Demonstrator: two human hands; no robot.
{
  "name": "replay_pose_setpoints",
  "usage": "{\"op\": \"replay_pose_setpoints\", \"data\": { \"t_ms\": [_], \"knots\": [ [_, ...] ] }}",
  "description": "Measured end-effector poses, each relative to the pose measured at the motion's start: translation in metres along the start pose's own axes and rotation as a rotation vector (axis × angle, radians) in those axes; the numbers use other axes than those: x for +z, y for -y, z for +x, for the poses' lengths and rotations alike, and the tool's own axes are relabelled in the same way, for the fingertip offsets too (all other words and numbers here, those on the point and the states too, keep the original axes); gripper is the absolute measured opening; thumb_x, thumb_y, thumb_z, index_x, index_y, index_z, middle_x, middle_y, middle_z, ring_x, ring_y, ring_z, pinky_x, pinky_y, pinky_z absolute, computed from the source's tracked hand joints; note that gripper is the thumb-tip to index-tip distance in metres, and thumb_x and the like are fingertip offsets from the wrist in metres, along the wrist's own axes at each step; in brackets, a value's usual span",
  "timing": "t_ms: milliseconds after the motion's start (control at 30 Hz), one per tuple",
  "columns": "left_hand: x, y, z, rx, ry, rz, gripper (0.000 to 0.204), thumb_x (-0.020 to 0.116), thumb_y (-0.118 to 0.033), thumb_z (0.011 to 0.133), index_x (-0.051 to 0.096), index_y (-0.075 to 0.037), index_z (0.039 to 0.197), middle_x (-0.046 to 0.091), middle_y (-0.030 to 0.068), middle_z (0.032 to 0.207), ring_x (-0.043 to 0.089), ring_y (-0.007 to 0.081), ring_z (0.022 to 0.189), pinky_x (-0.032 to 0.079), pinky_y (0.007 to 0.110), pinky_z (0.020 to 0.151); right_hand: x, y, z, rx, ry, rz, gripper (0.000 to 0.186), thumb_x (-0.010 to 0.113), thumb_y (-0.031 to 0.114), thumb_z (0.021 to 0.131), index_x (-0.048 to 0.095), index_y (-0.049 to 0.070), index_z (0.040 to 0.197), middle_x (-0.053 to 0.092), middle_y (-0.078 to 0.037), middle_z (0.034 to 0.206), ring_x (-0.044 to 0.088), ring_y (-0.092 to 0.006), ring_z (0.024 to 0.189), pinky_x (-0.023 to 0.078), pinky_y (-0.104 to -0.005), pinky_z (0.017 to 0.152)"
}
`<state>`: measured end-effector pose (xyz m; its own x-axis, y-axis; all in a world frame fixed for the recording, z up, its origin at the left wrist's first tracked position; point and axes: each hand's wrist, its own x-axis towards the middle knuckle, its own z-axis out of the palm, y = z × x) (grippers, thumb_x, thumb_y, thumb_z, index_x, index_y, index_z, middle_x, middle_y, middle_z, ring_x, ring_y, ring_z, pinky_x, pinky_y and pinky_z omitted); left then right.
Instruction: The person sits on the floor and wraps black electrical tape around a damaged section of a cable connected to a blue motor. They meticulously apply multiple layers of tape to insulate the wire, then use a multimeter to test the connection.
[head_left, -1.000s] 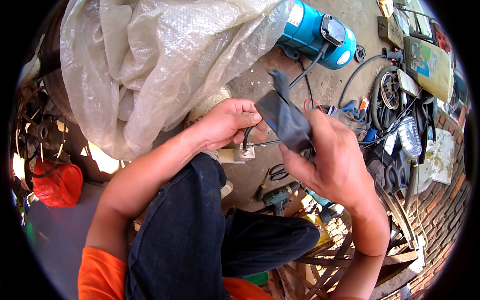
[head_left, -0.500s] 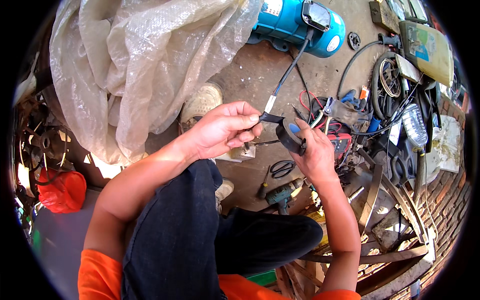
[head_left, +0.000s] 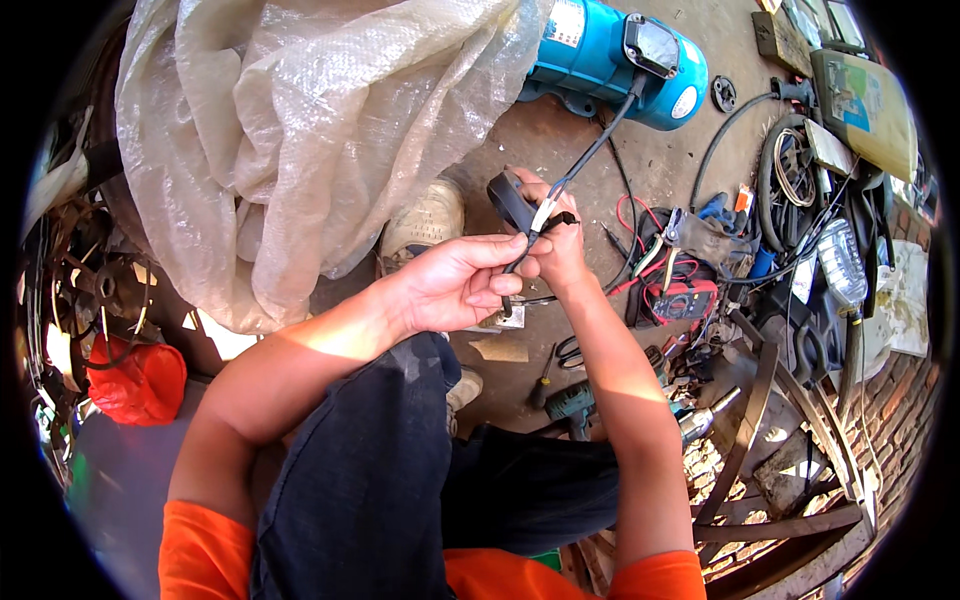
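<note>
My left hand [head_left: 458, 285] pinches a black cable [head_left: 590, 152] near its end, where a pale sleeve shows. The cable runs up to a blue electric motor [head_left: 610, 52] on the ground. My right hand [head_left: 558, 238] is closed on the same cable end and on a roll of black tape [head_left: 510, 200], which sticks out to the left of its fingers. Both hands meet above my raised knee in dark trousers [head_left: 370, 470].
A large translucent woven sack [head_left: 300, 130] covers the upper left. A multimeter [head_left: 682, 300] with red leads, scissors [head_left: 570, 352], a screwdriver [head_left: 540, 385], a green drill [head_left: 575, 405], a tyre [head_left: 790, 170] and cables lie on the ground to the right. A red container [head_left: 140, 380] sits left.
The dark cloth seen a second ago is out of my right hand. Both hands rose toward the motor, and the black tape roll now shows beside the cable end.
</note>
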<state>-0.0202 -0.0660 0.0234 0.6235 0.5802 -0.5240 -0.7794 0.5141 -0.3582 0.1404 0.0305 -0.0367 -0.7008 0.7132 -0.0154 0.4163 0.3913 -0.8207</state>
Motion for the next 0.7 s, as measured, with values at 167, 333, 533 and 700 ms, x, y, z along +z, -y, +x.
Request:
{"op": "replay_pose_setpoints", "data": {
  "t_ms": [167, 333, 533, 700],
  "knots": [
    [-0.005, 0.000, -0.001, 0.035, 0.056, -0.017, 0.042, 0.051, -0.020, 0.100, 0.043, -0.011, 0.140, 0.058, -0.0001, 0.112, 0.039, 0.0027, 0.060, 0.033, 0.014, 0.045, 0.002, 0.001, 0.016, 0.026, 0.135, 0.195, 0.044, 0.076, 0.020, 0.064, 0.060, 0.008, 0.103, 0.059, -0.014, 0.129, 0.056, -0.0351, 0.113, 0.041, -0.0419, 0.095],
    [0.000, 0.003, -0.001, 0.131, 0.089, 0.075, 0.050, 0.050, -0.018, 0.100, 0.034, -0.021, 0.147, 0.050, -0.0010, 0.135, 0.035, 0.0023, 0.058, 0.031, 0.013, 0.044, -0.007, 0.003, 0.025, 0.001, 0.241, 0.158, 0.044, 0.073, 0.017, 0.068, 0.060, 0.003, 0.107, 0.051, -0.021, 0.137, 0.050, -0.0369, 0.122, 0.040, -0.0431, 0.098],
    [0.007, -0.001, -0.003, 0.146, 0.099, 0.121, 0.056, 0.051, -0.019, 0.099, 0.027, -0.025, 0.149, 0.041, 0.0022, 0.147, 0.033, 0.0021, 0.056, 0.026, 0.014, 0.041, -0.030, 0.001, 0.025, 0.038, 0.536, 0.073, 0.049, 0.069, 0.007, 0.070, 0.059, 0.003, 0.117, 0.045, -0.022, 0.142, 0.041, -0.0391, 0.132, 0.036, -0.0433, 0.107],
    [0.008, -0.002, 0.003, 0.139, 0.174, 0.153, 0.057, 0.049, -0.017, 0.100, 0.024, -0.026, 0.150, 0.042, 0.0055, 0.146, 0.033, 0.0021, 0.057, 0.027, 0.013, 0.043, -0.041, -0.013, 0.019, 0.128, 0.492, 0.012, 0.044, 0.068, 0.005, 0.071, 0.063, 0.002, 0.114, 0.051, -0.022, 0.134, 0.043, -0.0373, 0.130, 0.037, -0.0435, 0.106]
  ]
}}
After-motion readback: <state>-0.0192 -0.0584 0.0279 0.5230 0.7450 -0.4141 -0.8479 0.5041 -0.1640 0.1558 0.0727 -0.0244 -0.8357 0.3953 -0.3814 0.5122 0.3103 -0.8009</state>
